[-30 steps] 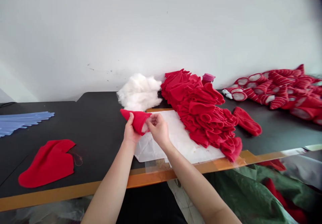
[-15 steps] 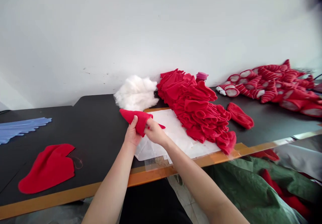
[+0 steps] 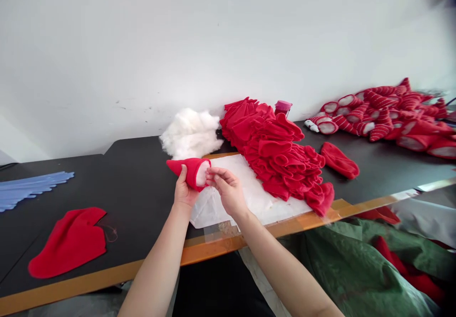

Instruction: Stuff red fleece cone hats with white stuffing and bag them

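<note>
A red cone-shaped fabric piece (image 3: 188,170) lies on its side in my left hand (image 3: 185,191), thumb on top and fingers beneath. White stuffing (image 3: 202,173) shows in its round opening, which faces right. My right hand (image 3: 228,186) is at that opening, its fingers bent and close together by the rim; whether they pinch any stuffing is too small to tell. Behind the cone sits a fluffy white heap of stuffing (image 3: 190,132). A large pile of red fabric pieces (image 3: 274,151) lies to the right.
Left on the black table (image 3: 138,179) are a flat red piece (image 3: 71,243) and blue strips (image 3: 33,186). White sheeting (image 3: 245,177) lies under my hands. Farther right are a single red piece (image 3: 339,160), a pink-lidded container (image 3: 283,107) and striped stuffed cones (image 3: 381,108).
My right hand has come out of the cone's opening to its rim. The cone has turned so that its opening and the white stuffing show.
</note>
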Available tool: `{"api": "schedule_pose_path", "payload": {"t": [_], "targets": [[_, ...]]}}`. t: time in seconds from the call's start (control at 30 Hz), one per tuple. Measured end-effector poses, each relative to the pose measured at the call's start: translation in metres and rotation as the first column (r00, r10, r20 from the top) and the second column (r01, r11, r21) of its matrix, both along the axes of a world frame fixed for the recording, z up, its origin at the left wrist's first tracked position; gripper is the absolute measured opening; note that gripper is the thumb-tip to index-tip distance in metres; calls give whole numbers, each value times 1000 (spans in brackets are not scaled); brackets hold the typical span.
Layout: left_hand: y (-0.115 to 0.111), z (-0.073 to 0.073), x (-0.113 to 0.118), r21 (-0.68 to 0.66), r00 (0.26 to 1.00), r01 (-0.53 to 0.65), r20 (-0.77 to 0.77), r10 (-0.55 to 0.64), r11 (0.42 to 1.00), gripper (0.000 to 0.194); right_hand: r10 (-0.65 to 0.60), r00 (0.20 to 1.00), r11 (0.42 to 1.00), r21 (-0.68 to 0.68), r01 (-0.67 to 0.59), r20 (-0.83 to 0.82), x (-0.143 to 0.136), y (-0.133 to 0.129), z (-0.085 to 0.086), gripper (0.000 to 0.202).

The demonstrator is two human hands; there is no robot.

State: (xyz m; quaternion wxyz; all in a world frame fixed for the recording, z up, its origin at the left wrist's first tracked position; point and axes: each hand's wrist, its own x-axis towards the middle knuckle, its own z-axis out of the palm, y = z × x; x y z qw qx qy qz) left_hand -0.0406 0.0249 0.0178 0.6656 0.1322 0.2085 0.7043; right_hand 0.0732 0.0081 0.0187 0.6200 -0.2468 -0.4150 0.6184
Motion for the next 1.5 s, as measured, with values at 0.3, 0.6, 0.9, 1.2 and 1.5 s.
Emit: {"api": "schedule_pose_path", "payload": {"t": [0.3,0.6,0.9,1.2,1.5], "targets": [[0,1,0,-120,998,-26,47,32,992,30,-111,944,973,225,40,312,-13,-1,-13,19],[-4,9,3,-76,994,7,113,1,997,33,-466,804,869,363,336,369,9,13,-18,39],[-8,4,12,-96,999,47,-2,-48,994,29,-344,888,890,408,205,305,-13,2,0,33],[-8,-10,18,54,971,64,-235,-50,996,37,-237,946,970,114,216,222,-1,1,-3,27],[-7,-4,21,105,986,-40,-157,56,994,40,-507,808,854,297,426,299,10,7,-10,11]]}}
